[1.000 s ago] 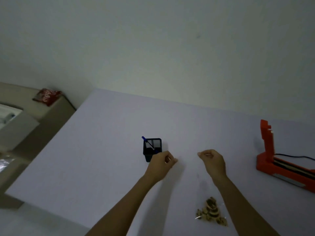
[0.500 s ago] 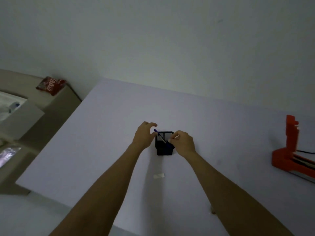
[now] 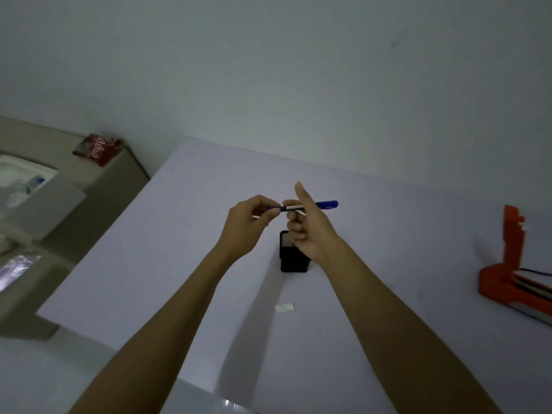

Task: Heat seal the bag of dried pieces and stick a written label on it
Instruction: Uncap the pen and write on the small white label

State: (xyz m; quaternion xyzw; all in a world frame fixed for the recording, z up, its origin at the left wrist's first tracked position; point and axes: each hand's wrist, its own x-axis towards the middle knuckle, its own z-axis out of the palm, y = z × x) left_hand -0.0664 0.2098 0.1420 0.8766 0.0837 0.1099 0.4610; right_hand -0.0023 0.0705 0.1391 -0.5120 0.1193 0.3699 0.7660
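The wide white surface (image 3: 179, 264) carries, at its right edge, an orange heat sealer (image 3: 507, 282) with its arm raised. In the middle stands a small black square pen holder (image 3: 294, 261); what is inside I cannot tell. Above it both hands hold one blue-capped pen (image 3: 327, 204) that lies level, its long axis left to right. The left hand (image 3: 248, 225) pinches the left end and the right hand (image 3: 310, 231) holds the middle, index finger straight up, cap pointing right. Probably the cap comes off next. The small white label (image 3: 284, 307) lies nearer the person, between the forearms. The bag of dried pieces is not in view.
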